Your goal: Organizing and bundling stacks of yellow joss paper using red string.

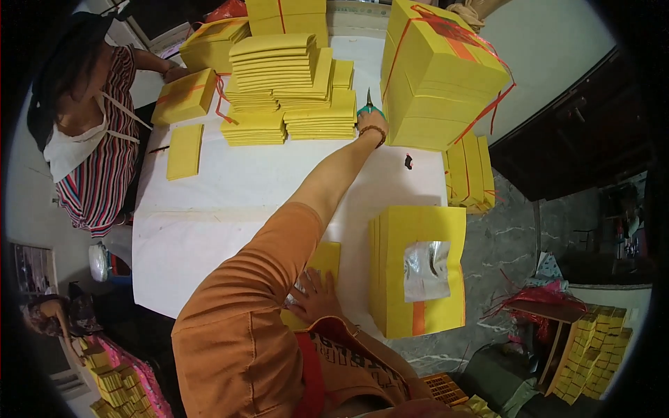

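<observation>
Where two hands (pixel 372 122) (pixel 318 299) rest — one scissors (pixel 368 101), one packet (pixel 327 256)

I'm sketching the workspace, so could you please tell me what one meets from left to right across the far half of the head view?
Person in a striped top, flat yellow packet, piled yellow packets, green-handled scissors, tall yellow block.

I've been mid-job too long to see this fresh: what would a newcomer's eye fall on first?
Probably the left hand, stretched across the white table to the teal-handled scissors at the upper centre. Next, the tall, red-strapped yellow stack at the upper right and the yellow block with a shiny silver patch at the lower right.
</observation>
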The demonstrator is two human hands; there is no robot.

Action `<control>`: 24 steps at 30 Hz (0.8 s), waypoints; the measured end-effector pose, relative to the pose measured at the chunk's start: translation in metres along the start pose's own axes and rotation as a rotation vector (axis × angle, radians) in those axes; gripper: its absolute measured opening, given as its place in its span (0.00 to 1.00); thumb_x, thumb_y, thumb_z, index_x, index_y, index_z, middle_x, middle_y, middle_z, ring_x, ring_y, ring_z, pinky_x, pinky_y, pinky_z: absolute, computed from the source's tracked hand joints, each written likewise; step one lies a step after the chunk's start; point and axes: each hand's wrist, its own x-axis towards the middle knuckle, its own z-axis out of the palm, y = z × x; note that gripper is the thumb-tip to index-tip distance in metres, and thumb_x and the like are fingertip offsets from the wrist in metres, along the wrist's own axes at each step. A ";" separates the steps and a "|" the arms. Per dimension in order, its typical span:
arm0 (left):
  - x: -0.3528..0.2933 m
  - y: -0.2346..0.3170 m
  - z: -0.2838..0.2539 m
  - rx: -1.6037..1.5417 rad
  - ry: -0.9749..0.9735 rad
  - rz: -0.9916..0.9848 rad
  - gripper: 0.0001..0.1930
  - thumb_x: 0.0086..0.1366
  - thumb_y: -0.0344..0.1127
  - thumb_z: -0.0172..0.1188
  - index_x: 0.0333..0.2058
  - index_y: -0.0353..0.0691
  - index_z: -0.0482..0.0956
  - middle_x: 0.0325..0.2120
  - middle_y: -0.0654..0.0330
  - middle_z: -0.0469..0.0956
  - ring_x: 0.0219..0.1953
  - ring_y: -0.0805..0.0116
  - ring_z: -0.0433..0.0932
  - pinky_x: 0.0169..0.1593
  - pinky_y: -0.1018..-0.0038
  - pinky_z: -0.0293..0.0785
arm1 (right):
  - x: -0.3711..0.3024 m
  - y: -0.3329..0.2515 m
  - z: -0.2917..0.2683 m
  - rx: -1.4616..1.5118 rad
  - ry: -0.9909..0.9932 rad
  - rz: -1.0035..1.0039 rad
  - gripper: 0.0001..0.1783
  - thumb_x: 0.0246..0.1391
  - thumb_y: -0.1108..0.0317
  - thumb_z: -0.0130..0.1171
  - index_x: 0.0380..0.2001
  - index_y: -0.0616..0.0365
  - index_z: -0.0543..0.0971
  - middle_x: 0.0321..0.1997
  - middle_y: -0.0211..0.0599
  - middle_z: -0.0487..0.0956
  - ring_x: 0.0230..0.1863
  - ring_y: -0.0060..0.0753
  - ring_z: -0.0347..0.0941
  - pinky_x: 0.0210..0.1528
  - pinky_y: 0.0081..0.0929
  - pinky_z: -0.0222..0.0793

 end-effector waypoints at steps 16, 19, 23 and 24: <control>-0.234 -0.138 -0.126 -0.403 -0.228 0.473 0.13 0.60 0.24 0.46 0.42 0.37 0.75 0.40 0.55 0.76 0.46 0.57 0.73 0.48 0.69 0.69 | -0.001 -0.010 -0.004 0.021 0.055 -0.049 0.29 0.46 0.43 0.54 0.52 0.38 0.71 0.62 0.42 0.60 0.64 0.47 0.51 0.60 0.65 0.41; -0.283 -0.191 -0.137 -0.052 -0.274 0.938 0.13 0.63 0.29 0.48 0.45 0.41 0.75 0.46 0.56 0.73 0.52 0.59 0.69 0.52 0.66 0.66 | 0.002 -0.007 0.002 -0.003 0.008 -0.045 0.28 0.46 0.43 0.54 0.52 0.37 0.71 0.62 0.41 0.61 0.65 0.47 0.51 0.59 0.65 0.40; -0.297 -0.215 -0.148 0.271 -0.263 0.976 0.20 0.64 0.41 0.48 0.55 0.50 0.66 0.58 0.59 0.60 0.61 0.60 0.57 0.61 0.60 0.52 | 0.006 -0.016 -0.008 -0.047 0.019 -0.058 0.29 0.45 0.45 0.56 0.51 0.37 0.71 0.62 0.40 0.61 0.64 0.45 0.52 0.59 0.65 0.42; -0.300 -0.222 -0.148 0.396 -0.254 0.894 0.23 0.64 0.45 0.47 0.57 0.53 0.63 0.61 0.59 0.56 0.63 0.60 0.52 0.63 0.58 0.47 | 0.006 -0.021 -0.008 -0.072 0.055 -0.073 0.28 0.43 0.46 0.58 0.50 0.37 0.72 0.61 0.39 0.61 0.63 0.45 0.53 0.59 0.65 0.43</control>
